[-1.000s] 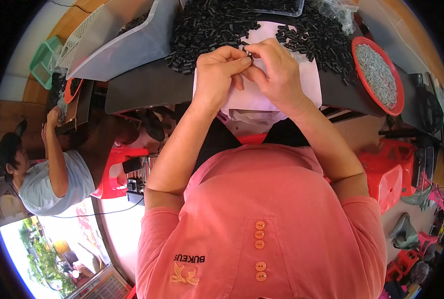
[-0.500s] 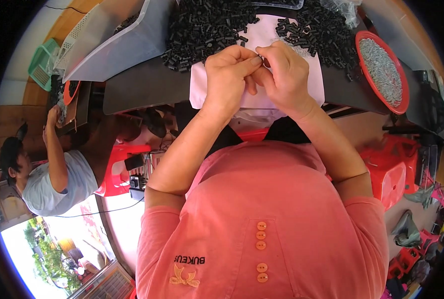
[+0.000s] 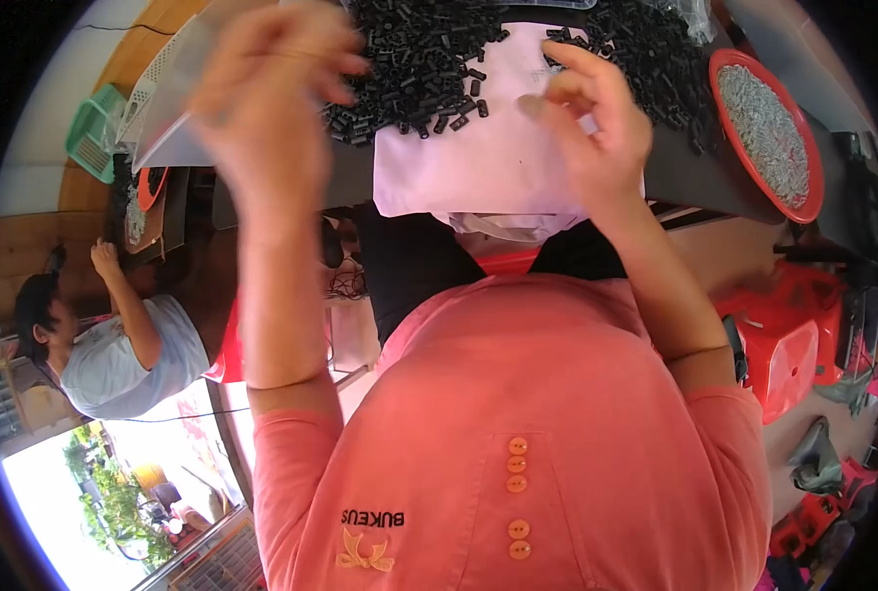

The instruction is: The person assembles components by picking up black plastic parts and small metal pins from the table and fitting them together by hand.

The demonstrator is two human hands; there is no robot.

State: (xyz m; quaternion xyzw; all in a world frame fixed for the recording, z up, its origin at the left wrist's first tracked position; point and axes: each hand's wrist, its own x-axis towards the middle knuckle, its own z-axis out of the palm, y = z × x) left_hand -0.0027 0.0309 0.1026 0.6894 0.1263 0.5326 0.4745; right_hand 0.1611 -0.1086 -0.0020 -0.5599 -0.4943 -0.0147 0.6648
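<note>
My left hand (image 3: 276,94) is raised at the left, smeared by motion, in front of the clear plastic bin (image 3: 170,143). Its fingers point toward a heap of small black cylindrical parts (image 3: 409,74); whether anything is in them cannot be made out. Over the right part of a pale pink cloth (image 3: 459,172) hovers my right hand (image 3: 602,128). Its thumb and forefinger stand apart, and no held thing shows between them. A second heap of black parts (image 3: 656,84) lies just beyond that hand.
On the right, a round red basin (image 3: 717,84) holds many small silvery metal pieces (image 3: 769,138). Red plastic stools (image 3: 789,364) stand below it. At far left a co-worker (image 3: 134,345) sits by a table with an orange bowl (image 3: 148,187); a green basket (image 3: 89,133) is beyond.
My hands were together over the cloth, pinching a small dark piece. They have parted: the left swung far left toward the bin, while the right shifted slightly right and its fingers opened.
</note>
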